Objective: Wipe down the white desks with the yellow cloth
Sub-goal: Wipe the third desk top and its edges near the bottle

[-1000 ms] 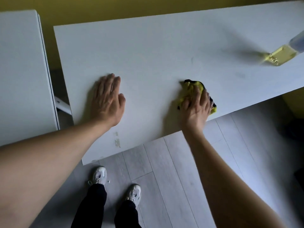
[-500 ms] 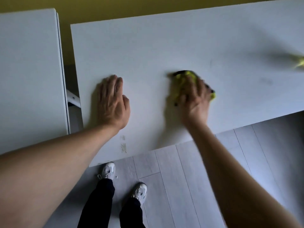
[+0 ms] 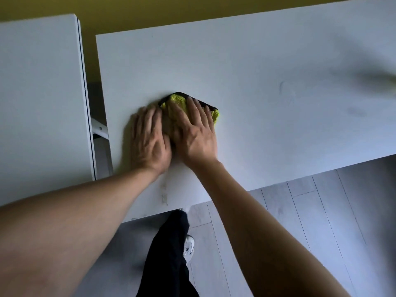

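Observation:
The yellow cloth, bunched and dark-edged, lies on the wide white desk near its left end. My right hand presses flat on the cloth with straight, spread fingers. My left hand rests flat on the desk right beside it, its inner edge touching the right hand and the cloth. Most of the cloth is hidden under my right hand.
A second white desk stands to the left across a narrow gap with a white bracket. Scuff marks sit near the front edge. A blurred yellowish object is at the far right. Grey plank floor, my legs below.
My right hand slid the cloth leftwards across the desk until it met my left hand. The view shifted, so the desks sit further right in frame.

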The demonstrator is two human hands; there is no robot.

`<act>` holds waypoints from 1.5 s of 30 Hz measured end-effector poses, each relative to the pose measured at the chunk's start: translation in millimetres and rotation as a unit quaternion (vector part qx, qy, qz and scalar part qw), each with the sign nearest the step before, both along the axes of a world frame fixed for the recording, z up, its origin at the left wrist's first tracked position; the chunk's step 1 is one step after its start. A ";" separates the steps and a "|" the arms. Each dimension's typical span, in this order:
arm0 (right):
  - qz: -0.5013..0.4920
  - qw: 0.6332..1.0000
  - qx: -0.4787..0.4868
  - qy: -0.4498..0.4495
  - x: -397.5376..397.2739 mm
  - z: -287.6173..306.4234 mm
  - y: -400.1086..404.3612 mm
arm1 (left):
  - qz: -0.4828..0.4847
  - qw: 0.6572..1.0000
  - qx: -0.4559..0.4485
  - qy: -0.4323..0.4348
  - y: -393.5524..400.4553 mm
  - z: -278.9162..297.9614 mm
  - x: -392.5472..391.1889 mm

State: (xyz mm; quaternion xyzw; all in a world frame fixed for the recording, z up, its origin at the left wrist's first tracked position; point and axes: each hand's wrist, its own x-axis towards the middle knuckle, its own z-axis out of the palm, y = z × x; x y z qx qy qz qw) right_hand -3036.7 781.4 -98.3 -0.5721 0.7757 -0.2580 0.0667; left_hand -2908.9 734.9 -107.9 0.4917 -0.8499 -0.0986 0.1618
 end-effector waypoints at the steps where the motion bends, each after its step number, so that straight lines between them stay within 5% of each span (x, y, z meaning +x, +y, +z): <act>1: 0.005 1.000 -0.005 0.007 -10.8 -0.4 4.1 | 0.001 1.000 0.002 -0.004 -0.1 0.0 -0.7; 9: -0.253 0.967 0.017 0.022 -178.4 -2.9 39.4 | 0.010 0.999 0.017 -0.047 0.3 3.9 -4.9; 13: -0.345 0.938 0.025 0.009 -163.7 -5.2 19.0 | 0.017 0.998 0.017 -0.059 1.5 5.3 -5.5; 20: -0.038 0.999 0.007 -0.009 -18.6 5.0 -41.9 | 0.020 0.999 0.008 -0.039 1.5 7.3 -5.6; 24: 0.039 0.999 0.003 0.011 -37.3 -0.5 -42.2 | 0.021 0.999 0.018 -0.044 1.5 10.5 -8.0; 31: -0.211 0.976 0.027 0.044 -184.7 -7.1 -12.0 | 0.021 0.998 0.026 -0.055 1.5 12.7 -9.0; 35: -0.316 0.948 0.040 0.020 -176.6 -7.2 -26.9 | 0.021 0.998 0.032 -0.059 2.7 13.2 -8.7; 40: -0.048 0.999 -0.011 0.018 -76.6 -1.3 -74.2 | 0.047 0.998 0.024 -0.046 3.0 12.7 -9.3; 45: 0.150 0.989 -0.003 0.015 -47.7 0.1 -95.0 | 0.150 0.988 0.015 -0.032 -17.2 13.8 -38.7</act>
